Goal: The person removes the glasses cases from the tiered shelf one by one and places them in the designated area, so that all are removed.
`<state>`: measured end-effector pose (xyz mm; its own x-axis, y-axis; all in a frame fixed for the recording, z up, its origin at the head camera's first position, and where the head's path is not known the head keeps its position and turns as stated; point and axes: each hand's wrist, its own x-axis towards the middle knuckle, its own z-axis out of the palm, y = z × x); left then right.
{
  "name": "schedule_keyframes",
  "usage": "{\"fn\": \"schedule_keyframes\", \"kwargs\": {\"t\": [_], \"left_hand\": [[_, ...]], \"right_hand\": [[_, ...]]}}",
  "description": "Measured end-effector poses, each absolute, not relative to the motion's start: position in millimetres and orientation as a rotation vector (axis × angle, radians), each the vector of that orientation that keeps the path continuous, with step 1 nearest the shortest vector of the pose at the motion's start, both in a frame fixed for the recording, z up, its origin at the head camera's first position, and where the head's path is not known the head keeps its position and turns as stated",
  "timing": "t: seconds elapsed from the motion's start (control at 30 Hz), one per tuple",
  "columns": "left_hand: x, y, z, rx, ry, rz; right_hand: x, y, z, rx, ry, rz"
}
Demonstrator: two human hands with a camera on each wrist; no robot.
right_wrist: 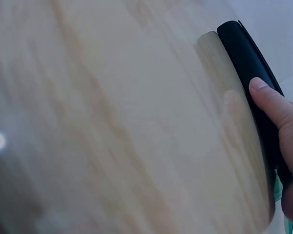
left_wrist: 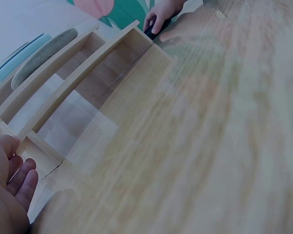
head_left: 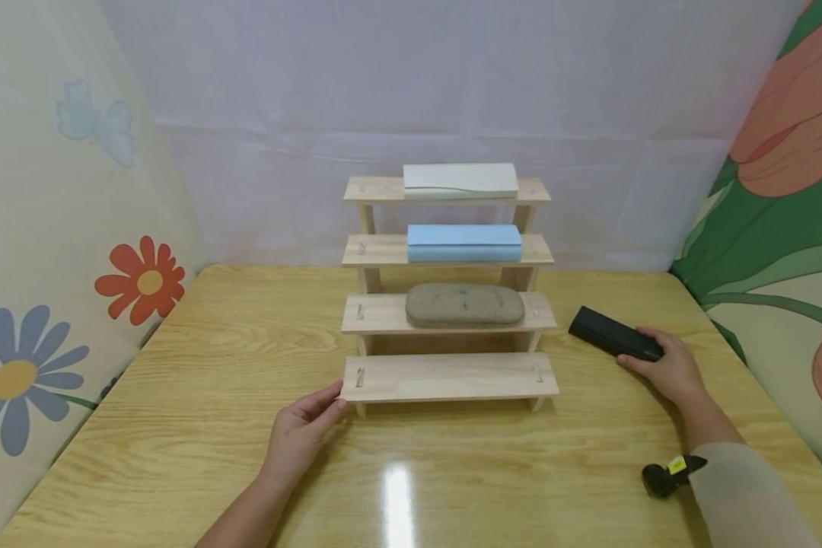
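Observation:
A wooden four-step rack [head_left: 448,377] stands mid-table. Its top step carries a white case [head_left: 460,180], the second a light blue case [head_left: 464,243], the third a grey felt case [head_left: 464,305]; the bottom step is bare. My left hand [head_left: 301,430] touches the left end of the bottom step with relaxed fingers [left_wrist: 19,180]. My right hand [head_left: 664,367] grips the near end of a black case [head_left: 613,333] lying on the table to the right of the rack. In the right wrist view the thumb presses on the black case [right_wrist: 249,68].
The wooden table [head_left: 178,426] is glossy, with a light glare near its front edge. Flowered fabric panels [head_left: 55,304] close off the left and right sides, and a white cloth hangs behind. A black wrist-worn camera [head_left: 667,476] shows on my right forearm.

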<state>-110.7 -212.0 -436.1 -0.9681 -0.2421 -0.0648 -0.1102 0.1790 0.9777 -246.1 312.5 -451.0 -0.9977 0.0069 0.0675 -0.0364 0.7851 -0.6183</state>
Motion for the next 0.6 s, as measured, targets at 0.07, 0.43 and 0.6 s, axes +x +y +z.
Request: {"fn": "schedule_keyframes", "kwargs": {"t": [0.07,0.43,0.6], "left_hand": [[-110.7,-212.1,-435.7,0.351,-2.333,-1.916],[-111.6,-212.3,-435.8,0.356,-2.338,-1.921],[-111.4,-212.0,-435.8,0.360,-2.338,-1.906]], "right_hand": [[-245.9,313.0,-451.3,0.022,-2.903,1.009],[-234.7,320.9,-451.2,-0.044,-2.877,1.066],[-229.3,325.0,-452.0,-0.084,-2.865,1.072]]}}
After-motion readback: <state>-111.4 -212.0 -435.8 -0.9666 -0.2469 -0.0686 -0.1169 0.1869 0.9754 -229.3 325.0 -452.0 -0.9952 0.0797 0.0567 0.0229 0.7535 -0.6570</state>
